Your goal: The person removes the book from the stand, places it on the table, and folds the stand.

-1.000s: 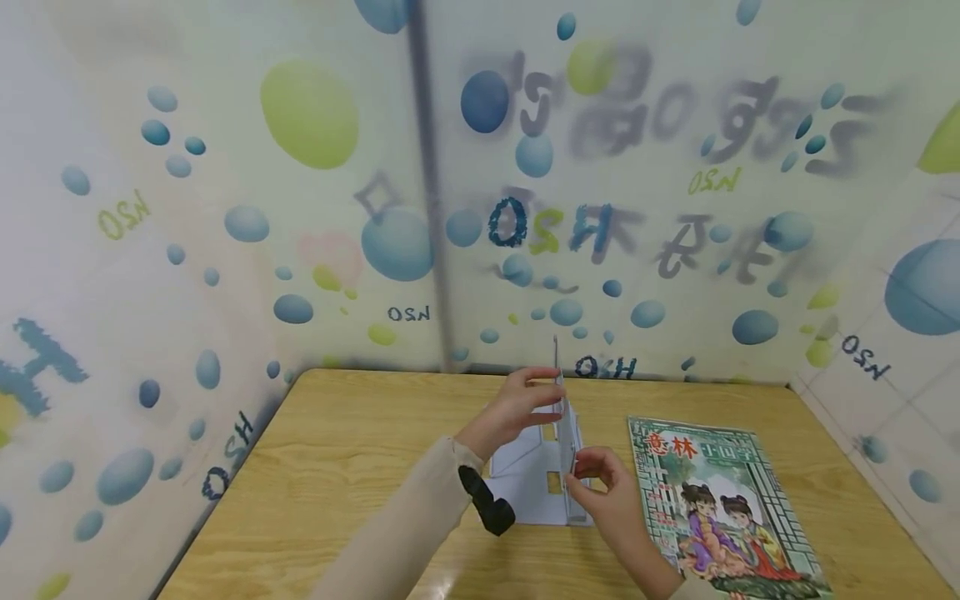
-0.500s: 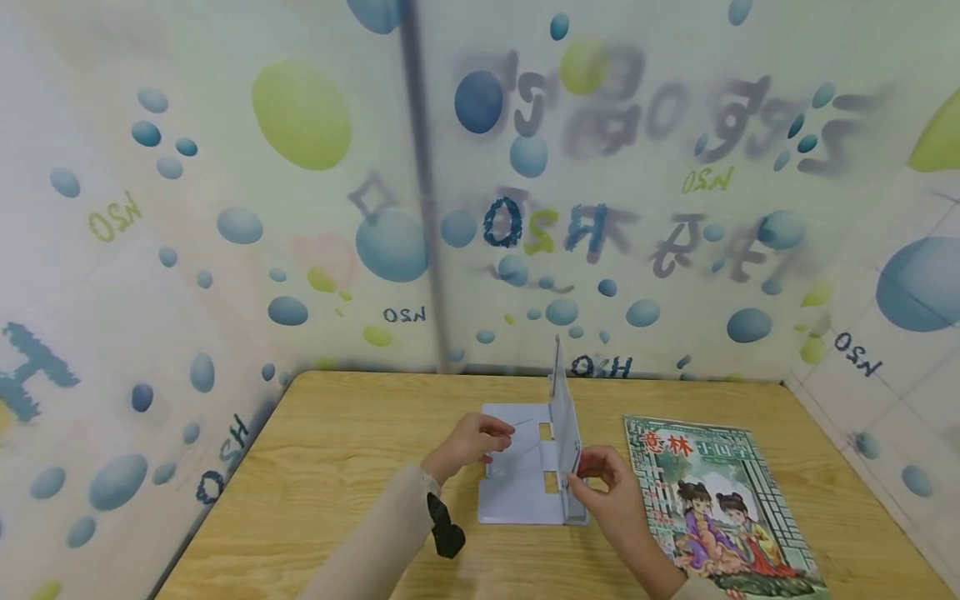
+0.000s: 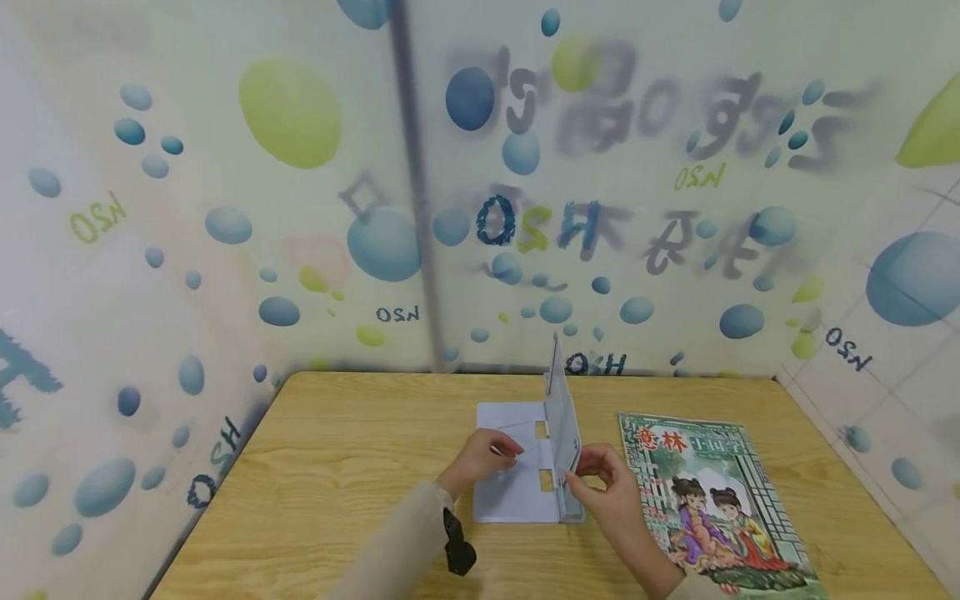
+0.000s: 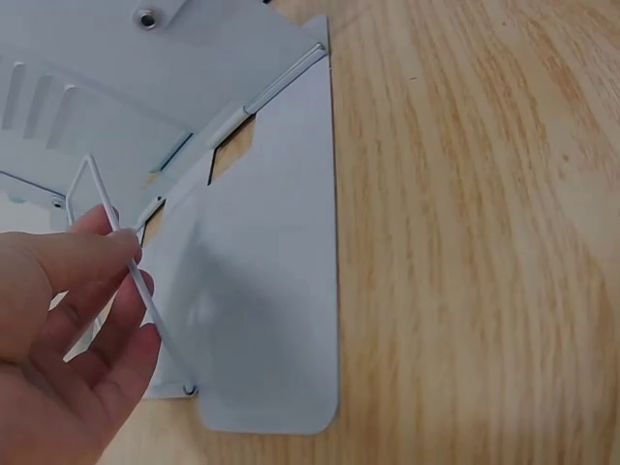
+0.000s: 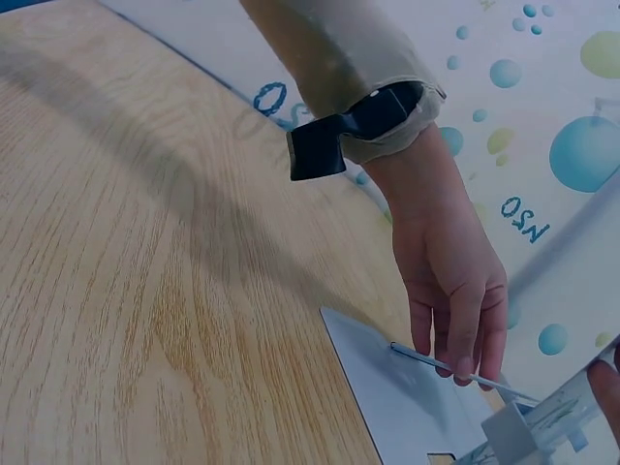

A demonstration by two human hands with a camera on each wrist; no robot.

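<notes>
A pale metal folding book stand sits on the table, its flat base plate lying down and its back panel standing up at the right side. My left hand is over the base. In the left wrist view, thumb and fingers pinch a thin white wire support, which is raised from the base at a slant. At the panel's near edge, my right hand grips it between thumb and fingers. Only a bit of that hand's fingers shows in the right wrist view.
A magazine with two cartoon figures on its cover lies right of the stand. The wooden table meets a wall with blue and green dots at its back edge.
My left hand has come away from the upright panel, moved down and left to the base, then slightly right with the wire support. My right hand stays at the panel.
</notes>
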